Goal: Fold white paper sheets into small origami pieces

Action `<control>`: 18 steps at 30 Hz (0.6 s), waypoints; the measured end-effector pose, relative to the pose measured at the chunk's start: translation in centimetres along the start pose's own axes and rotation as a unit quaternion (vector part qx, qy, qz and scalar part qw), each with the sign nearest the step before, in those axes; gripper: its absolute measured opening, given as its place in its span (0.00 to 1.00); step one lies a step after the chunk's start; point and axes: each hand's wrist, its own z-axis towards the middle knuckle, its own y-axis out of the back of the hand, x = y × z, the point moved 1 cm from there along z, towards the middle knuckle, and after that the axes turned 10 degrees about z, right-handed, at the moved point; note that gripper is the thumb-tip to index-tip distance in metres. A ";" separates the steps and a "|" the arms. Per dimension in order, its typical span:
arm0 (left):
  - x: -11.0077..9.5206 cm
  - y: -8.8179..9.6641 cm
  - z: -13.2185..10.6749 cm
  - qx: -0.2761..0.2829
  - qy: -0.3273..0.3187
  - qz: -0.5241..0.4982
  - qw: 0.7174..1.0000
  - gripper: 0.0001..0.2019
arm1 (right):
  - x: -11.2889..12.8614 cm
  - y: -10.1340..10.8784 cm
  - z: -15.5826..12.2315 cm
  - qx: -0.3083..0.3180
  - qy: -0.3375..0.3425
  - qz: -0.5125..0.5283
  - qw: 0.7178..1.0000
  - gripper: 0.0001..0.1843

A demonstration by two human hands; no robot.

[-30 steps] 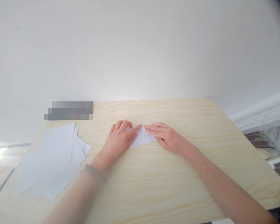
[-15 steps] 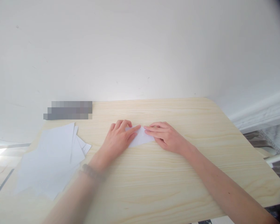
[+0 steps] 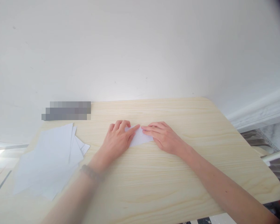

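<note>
A small folded piece of white paper (image 3: 141,138) lies flat on the wooden table in front of me. My left hand (image 3: 118,138) holds its left side down, index finger stretched along the far edge and thumb pressed on the paper; the other fingers are curled. From the right, my right hand (image 3: 164,137) pins the paper with its fingers close together, their tips near the top point. The two index fingertips nearly meet there. Both hands cover the side parts of the paper.
A loose pile of white paper sheets (image 3: 48,155) lies at the left of the table (image 3: 172,183). Behind it, a blurred-out grey item (image 3: 66,112) sits by the white wall (image 3: 130,46). The table's right edge has a rounded corner.
The view has shifted slightly, so everything sits a little further left. My right fingertips have come marginally closer to my left index finger on the paper.
</note>
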 end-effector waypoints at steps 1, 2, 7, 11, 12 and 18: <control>-0.1 0.0 0.0 0.001 0.005 0.004 1.000 0.18 | 0.1 0.0 0.0 0.002 0.001 -0.010 1.000 0.20; -0.2 0.1 0.0 0.001 0.010 0.007 1.000 0.18 | 0.2 0.0 0.0 0.006 0.003 -0.021 1.000 0.21; -0.6 0.2 0.0 0.001 0.035 0.014 0.999 0.18 | 0.4 0.1 -0.6 0.012 0.019 -0.071 0.997 0.26; -0.6 0.2 -0.1 -0.005 0.037 0.001 0.999 0.18 | 0.5 0.2 -1.8 -0.022 0.019 -0.065 0.997 0.25; -0.6 0.3 -0.1 -0.008 0.038 -0.005 0.999 0.17 | 0.5 0.3 -2.0 -0.032 0.020 -0.058 0.998 0.25; -1.1 0.1 0.5 -0.036 0.074 -0.069 0.994 0.16 | 0.7 -0.1 -1.5 -0.104 -0.033 -0.003 0.994 0.17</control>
